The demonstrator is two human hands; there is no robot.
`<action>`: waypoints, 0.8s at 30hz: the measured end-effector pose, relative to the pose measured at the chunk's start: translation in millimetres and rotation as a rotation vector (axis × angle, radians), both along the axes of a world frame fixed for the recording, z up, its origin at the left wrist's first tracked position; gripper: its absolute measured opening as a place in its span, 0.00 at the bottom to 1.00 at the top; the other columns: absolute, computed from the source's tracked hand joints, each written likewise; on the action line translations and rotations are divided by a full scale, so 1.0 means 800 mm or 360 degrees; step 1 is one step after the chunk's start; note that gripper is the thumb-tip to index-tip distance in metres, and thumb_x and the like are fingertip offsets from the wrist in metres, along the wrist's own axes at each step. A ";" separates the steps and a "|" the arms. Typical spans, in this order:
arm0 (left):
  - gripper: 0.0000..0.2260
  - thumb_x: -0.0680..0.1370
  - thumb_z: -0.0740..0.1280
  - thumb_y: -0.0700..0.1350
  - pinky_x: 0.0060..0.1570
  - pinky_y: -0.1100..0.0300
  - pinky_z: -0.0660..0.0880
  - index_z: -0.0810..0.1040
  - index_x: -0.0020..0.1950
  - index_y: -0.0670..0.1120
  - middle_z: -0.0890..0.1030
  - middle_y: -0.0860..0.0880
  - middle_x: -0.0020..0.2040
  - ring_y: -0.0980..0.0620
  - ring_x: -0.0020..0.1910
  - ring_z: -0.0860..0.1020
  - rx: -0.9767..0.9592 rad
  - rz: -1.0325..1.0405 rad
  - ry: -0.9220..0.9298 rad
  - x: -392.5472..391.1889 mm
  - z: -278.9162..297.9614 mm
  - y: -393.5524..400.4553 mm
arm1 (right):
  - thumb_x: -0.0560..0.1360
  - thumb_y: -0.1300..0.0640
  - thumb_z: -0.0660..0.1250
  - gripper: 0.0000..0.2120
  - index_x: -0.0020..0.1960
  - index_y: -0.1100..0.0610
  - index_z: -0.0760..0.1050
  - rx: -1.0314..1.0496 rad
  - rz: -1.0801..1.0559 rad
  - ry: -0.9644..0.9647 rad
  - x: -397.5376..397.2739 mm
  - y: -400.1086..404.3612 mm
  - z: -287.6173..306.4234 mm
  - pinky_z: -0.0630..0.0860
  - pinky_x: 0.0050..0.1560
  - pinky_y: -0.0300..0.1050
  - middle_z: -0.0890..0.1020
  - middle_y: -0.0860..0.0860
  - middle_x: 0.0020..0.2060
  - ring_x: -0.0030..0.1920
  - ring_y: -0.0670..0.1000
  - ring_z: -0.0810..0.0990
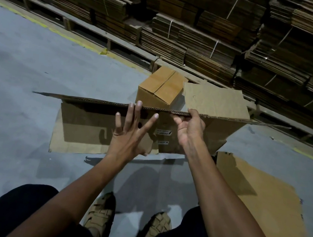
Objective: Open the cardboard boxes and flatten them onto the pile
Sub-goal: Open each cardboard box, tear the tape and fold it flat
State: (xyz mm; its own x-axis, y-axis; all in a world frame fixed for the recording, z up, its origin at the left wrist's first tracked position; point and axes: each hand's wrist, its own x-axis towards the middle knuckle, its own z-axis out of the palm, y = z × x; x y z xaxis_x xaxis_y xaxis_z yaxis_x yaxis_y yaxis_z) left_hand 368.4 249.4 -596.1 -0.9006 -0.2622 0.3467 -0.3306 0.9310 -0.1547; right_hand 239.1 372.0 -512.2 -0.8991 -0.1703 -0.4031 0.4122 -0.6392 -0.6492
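— Which step are you on?

— Flattening, I'd say. My right hand (188,128) has its thumb and curled fingers pinched on the near edge of the collapsed brown corrugated cardboard box (94,130), which I'm holding edge-on in front of me, so its top shows as one thin fluted line. My left hand (131,133) is spread wide, fingers straight, holding nothing; the fingertips (138,104) reach the same top edge, but whether the palm presses the panel I can't tell.

— Where does the box sit?

— Over the grey concrete floor (27,81), just ahead of my tan woven shoes (99,216). One flap hangs toward the floor on the left, another stands up past my right hand.

— And the rest of the work?

— A small tan cardboard box with closed top flaps (160,87) stands just behind, not yet opened. A flat brown cardboard sheet (260,197) lies on the floor to my right; I take that for the pile.

— So the next move?

— Press the panels fully together with the open left hand, then swing the box right and lay it squarely on that sheet. The loose flaps could catch or fold under, so they want tucking flat first.

— What's behind?

— Strapped bundles of flattened cartons (202,35), stacked along the wall.
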 end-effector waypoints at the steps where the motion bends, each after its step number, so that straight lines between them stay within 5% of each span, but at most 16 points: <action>1: 0.67 0.56 0.72 0.77 0.73 0.34 0.50 0.36 0.81 0.55 0.31 0.33 0.77 0.33 0.77 0.34 0.0020 -0.0004 -0.0044 0.000 0.002 0.000 | 0.79 0.70 0.64 0.22 0.72 0.67 0.63 0.0021 0.0002 -0.0002 -0.001 -0.001 -0.001 0.83 0.33 0.55 0.76 0.65 0.53 0.48 0.60 0.81; 6: 0.63 0.62 0.78 0.63 0.72 0.32 0.52 0.34 0.80 0.56 0.33 0.33 0.78 0.33 0.78 0.37 -0.0028 -0.0016 -0.0126 0.007 0.002 0.003 | 0.79 0.70 0.64 0.21 0.71 0.66 0.65 0.0099 0.0001 -0.0017 -0.004 0.001 -0.001 0.83 0.43 0.64 0.75 0.65 0.58 0.52 0.60 0.82; 9: 0.56 0.68 0.75 0.45 0.67 0.42 0.57 0.35 0.81 0.55 0.50 0.34 0.80 0.36 0.79 0.52 -0.0069 0.0009 0.0029 0.003 0.009 0.000 | 0.79 0.70 0.65 0.21 0.70 0.66 0.64 0.0157 0.0003 -0.0012 -0.005 0.001 -0.003 0.82 0.47 0.67 0.74 0.67 0.59 0.57 0.63 0.80; 12: 0.54 0.69 0.73 0.40 0.56 0.48 0.57 0.35 0.81 0.51 0.74 0.40 0.63 0.40 0.65 0.72 -0.0032 -0.0014 0.0181 -0.002 0.028 -0.006 | 0.78 0.69 0.66 0.24 0.71 0.65 0.63 0.0257 0.0019 -0.0036 -0.001 0.003 -0.007 0.82 0.51 0.67 0.74 0.65 0.62 0.65 0.67 0.78; 14: 0.52 0.69 0.70 0.37 0.52 0.49 0.58 0.37 0.81 0.49 0.77 0.43 0.51 0.41 0.53 0.75 0.0045 -0.0011 0.0267 -0.005 0.042 -0.014 | 0.78 0.69 0.67 0.28 0.74 0.66 0.62 0.0327 0.0048 -0.0034 0.003 0.005 -0.010 0.83 0.50 0.65 0.73 0.63 0.65 0.66 0.65 0.77; 17: 0.42 0.69 0.68 0.35 0.47 0.49 0.67 0.53 0.81 0.44 0.77 0.43 0.39 0.42 0.39 0.75 0.0144 -0.0007 0.0298 -0.007 0.056 -0.022 | 0.76 0.68 0.69 0.30 0.75 0.67 0.62 0.0448 0.0127 0.0008 0.009 0.006 -0.015 0.84 0.47 0.62 0.76 0.61 0.60 0.48 0.57 0.86; 19: 0.35 0.70 0.71 0.38 0.39 0.51 0.69 0.65 0.76 0.43 0.78 0.44 0.35 0.43 0.33 0.75 0.0170 -0.0040 0.0260 -0.007 0.053 -0.024 | 0.77 0.68 0.69 0.25 0.70 0.69 0.65 0.0513 0.0186 0.0008 0.013 0.003 -0.020 0.84 0.46 0.62 0.72 0.58 0.51 0.26 0.45 0.72; 21: 0.31 0.68 0.78 0.43 0.33 0.55 0.63 0.74 0.70 0.44 0.78 0.45 0.34 0.43 0.30 0.76 0.0112 -0.0006 0.0162 -0.007 0.049 -0.024 | 0.77 0.68 0.69 0.16 0.61 0.68 0.69 0.0532 0.0241 0.0017 0.018 0.001 -0.022 0.84 0.46 0.64 0.68 0.58 0.45 0.24 0.44 0.65; 24: 0.26 0.62 0.83 0.48 0.29 0.59 0.59 0.80 0.56 0.44 0.78 0.46 0.32 0.43 0.27 0.77 0.0080 0.0041 0.0102 -0.004 0.051 -0.021 | 0.77 0.68 0.69 0.14 0.60 0.67 0.70 0.0532 0.0271 0.0039 0.022 0.002 -0.015 0.84 0.44 0.63 0.72 0.59 0.42 0.38 0.54 0.79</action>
State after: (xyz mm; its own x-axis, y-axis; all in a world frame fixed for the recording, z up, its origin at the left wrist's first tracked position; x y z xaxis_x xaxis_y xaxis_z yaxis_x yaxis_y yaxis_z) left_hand 365.4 232.4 -555.1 -0.8697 -0.3035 0.3891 -0.3623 0.9281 -0.0859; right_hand 257.1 373.7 -524.5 -0.8793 -0.1808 -0.4406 0.4761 -0.3137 -0.8215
